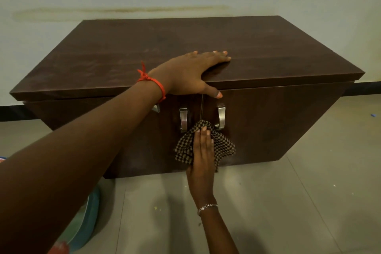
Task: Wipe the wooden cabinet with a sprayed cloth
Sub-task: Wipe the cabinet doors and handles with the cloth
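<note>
Right hand [203,156]: flat, fingers together and extended, palm pressing one checked cloth [206,146] against the front of the cabinet. The cloth is bunched under the palm and spreads out to both sides of the hand. One silver bracelet [207,206] sits on the right wrist.

Left hand [191,72]: spread wide, holding nothing, palm down on the front edge of the cabinet top, four fingers lying on the top surface, thumb hooked over the edge onto the door face. One orange thread band [153,81] is tied at the left wrist.

Wooden cabinet [268,51]: one unit, dark brown, standing on the floor against the wall. Two doors meet at a vertical seam directly above the right fingertips. Metal handles [221,116]: two in full view, one to each side of the seam, just above the cloth; the cloth's upper edge touches both lower ends. A third metal piece shows partly behind the left forearm; its kind cannot be told.

Floor [288,202]: pale tiles. One teal object [90,218] lies beneath the left forearm, partly hidden.
</note>
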